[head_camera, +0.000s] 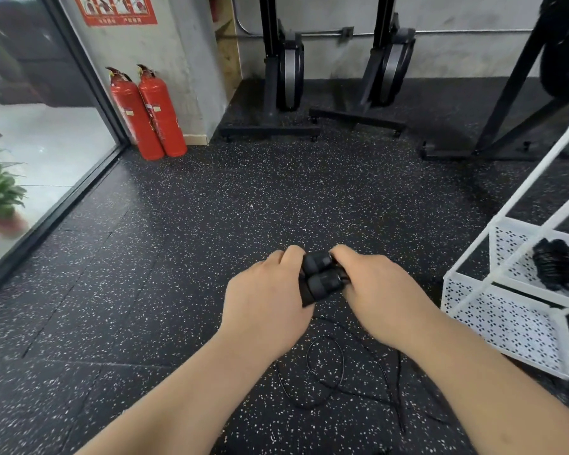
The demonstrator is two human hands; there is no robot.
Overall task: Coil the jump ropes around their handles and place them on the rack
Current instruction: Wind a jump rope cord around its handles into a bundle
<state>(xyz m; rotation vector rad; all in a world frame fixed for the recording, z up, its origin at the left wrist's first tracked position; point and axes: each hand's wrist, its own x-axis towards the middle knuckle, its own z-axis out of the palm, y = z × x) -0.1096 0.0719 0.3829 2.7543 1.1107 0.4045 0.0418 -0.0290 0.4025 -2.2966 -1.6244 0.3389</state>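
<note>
Two handles (321, 275) lie side by side in our curled fingers (289, 257), left hand (270, 290) and right hand (375, 290) both gripping, left of the rack (506, 323). Their loose cord (326, 372) looks light and springy, so we hold the stiff handles.

My left hand (266, 300) and right hand (378, 290) cover most of the two black handles (321, 274), and my fingertips curl out of sight beneath them. The rope (326, 366) on the floor runs behind my forearms. The right edge cuts off the white rack (493, 316) and a dark bundle (559, 267) on its shelf. The red poster (119, 9), cropped at top, is unreadable.
</note>
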